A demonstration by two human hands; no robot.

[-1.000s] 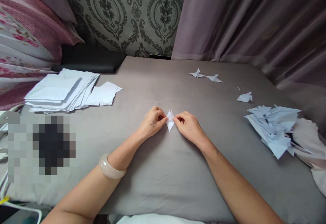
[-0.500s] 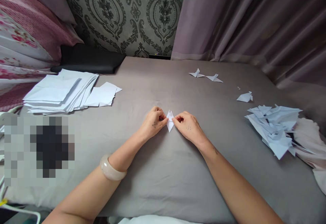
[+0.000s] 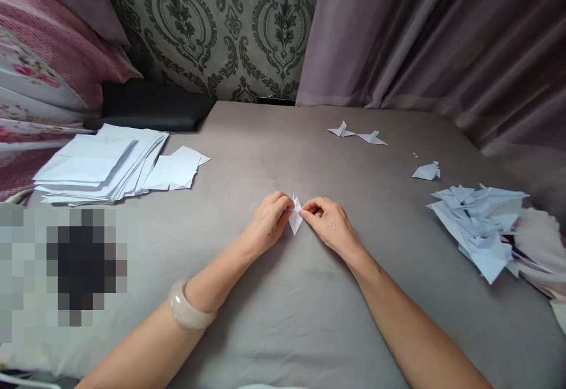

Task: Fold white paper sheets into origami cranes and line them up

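Note:
A small folded white paper [image 3: 295, 222], diamond-shaped with two narrow points at its far end, is between my hands over the grey cloth. My left hand [image 3: 268, 219] pinches its left edge, and the fingers cover part of its upper left side. On the opposite edge, the thumb and fingertips of my right hand [image 3: 329, 221] are closed on the paper.
To the left lies a stack of white paper sheets [image 3: 99, 162], with torn pieces [image 3: 174, 170] beside it. Folded paper birds [image 3: 372, 137] sit farther back. At right are a single folded piece [image 3: 427, 171] and a heap of folded papers [image 3: 480, 224]. A black case [image 3: 154, 106] lies behind the stack.
My left fingers have shifted up and over the paper's upper left side. My right hand keeps its pinch on the right edge. The whole view has shifted slightly.

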